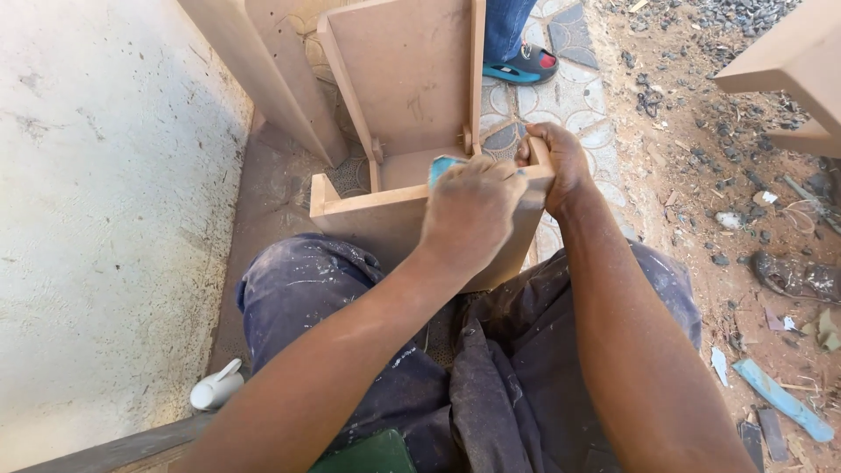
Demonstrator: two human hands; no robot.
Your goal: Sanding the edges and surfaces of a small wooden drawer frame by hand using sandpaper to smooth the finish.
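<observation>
A plain brown fibreboard drawer box (412,175) stands tilted against the person's knees, its near edge uppermost, a small blue sanding pad (441,166) pressed on that edge

L hand (469,210) rubs blue pad (441,165) on wooden box (394,215) — R hand (561,162) steadies.

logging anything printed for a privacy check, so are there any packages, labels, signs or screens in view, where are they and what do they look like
No signs, screens or readable labels show.
Small white plastic bottle: lies on the ground by the pale wall, lower left; plain white, spouted.
Flat dark green thing: bottom edge, at the person's lap; rectangular, too cut off to identify.
Pale blue flat strip: on the dirt, lower right, among scraps; no print visible.
</observation>
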